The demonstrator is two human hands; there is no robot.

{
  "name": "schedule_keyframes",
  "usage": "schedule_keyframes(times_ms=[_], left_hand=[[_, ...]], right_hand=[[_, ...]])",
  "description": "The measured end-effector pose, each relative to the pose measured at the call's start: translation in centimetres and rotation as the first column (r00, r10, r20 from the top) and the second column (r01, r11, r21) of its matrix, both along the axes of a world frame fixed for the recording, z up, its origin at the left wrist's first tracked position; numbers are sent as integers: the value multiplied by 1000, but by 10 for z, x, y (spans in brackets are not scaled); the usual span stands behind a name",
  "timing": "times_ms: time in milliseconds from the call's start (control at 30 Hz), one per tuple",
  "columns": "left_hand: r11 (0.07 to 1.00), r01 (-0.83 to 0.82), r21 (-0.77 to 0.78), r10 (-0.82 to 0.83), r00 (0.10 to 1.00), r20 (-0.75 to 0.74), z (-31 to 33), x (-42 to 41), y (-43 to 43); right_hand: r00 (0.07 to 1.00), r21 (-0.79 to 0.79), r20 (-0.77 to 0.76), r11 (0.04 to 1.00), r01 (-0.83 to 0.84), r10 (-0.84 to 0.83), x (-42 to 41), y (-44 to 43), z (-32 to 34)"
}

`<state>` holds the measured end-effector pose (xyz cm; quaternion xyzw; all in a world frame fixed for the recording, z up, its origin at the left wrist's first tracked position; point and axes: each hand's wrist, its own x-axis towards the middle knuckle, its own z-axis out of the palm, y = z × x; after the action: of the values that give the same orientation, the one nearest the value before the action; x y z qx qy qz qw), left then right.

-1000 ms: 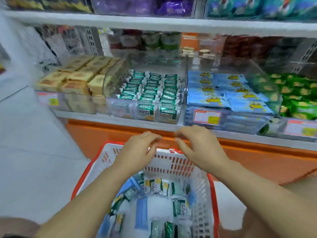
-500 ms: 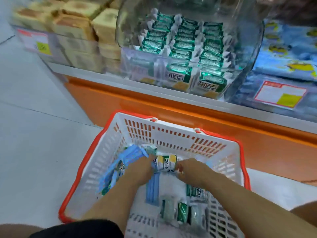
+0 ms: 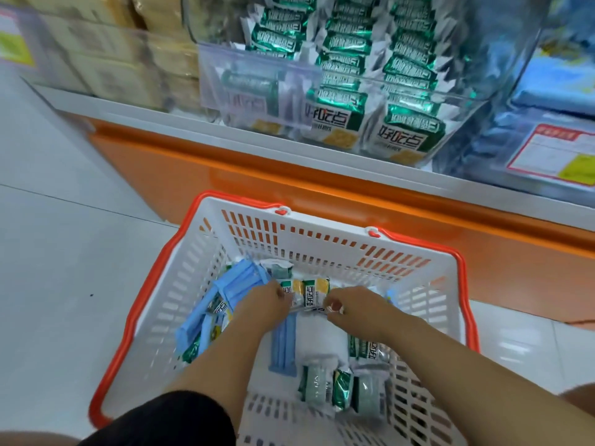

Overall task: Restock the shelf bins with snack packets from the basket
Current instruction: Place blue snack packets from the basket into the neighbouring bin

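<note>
Left hand (image 3: 264, 304), right hand (image 3: 358, 304) inside basket (image 3: 322, 250), both pinching packets (image 3: 309, 289) by far wall, likely gathering handful for bin (image 3: 502, 69) above basket.

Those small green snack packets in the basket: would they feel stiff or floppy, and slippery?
Probably light: the green packets are small, and several sit bunched between the left hand and right hand. Likely slippery and crinkly, since their foil glints. The crimped ends look floppy; the middles seem to hold a flat shape, so perhaps stiffer.

The basket (image 3: 322, 239) is open on top; its far wall rises before the clear bin (image 3: 257, 75), crammed with green packets (image 3: 346, 45).
</note>
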<state>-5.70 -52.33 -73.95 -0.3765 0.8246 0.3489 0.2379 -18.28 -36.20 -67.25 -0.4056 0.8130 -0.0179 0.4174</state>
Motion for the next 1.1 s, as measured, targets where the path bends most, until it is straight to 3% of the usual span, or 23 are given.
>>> schedule_keyframes(times_ms=[100,200,367,467,567,700,833,933,1033,1100], left_hand=[[986,-149,80,158,980,-119,20,2,-15],[897,-285,338,355,920,-166,61,-2,-27],[557,-434,708,593,804,27,135,-2,-31],[432,-389,814,601,797,61,177,-1,-27],[405,-305,862,552,833,35,217,-1,-17],[363,-185,913,515,857,-31,267,-6,-4],[421,-71,904,533,826,-183,317,-15,8],[527,-33,849,614,706,-354,343,-25,29],[823,-35,567,474,593,-651,352,-44,59],[919,-19,394,343,531,-775,353,-59,75]], right_hand=[[999,-74,-26,997,28,-30,-2,-6,12],[997,-167,-64,985,32,-43,-3,-6,32],[974,-427,-216,904,-33,-66,-3,-4,83],[909,-541,-413,817,-200,-51,-7,-4,121],[853,-598,-521,725,-342,-27,-11,-2,165],[870,-633,-493,686,-359,1,-19,11,224],[944,-739,-283,666,-101,-171,-31,39,273],[938,-841,103,474,259,-330,-37,56,294],[793,-761,489,267,591,-363,-43,57,302],[648,-642,712,124,757,-272,-44,52,303]])
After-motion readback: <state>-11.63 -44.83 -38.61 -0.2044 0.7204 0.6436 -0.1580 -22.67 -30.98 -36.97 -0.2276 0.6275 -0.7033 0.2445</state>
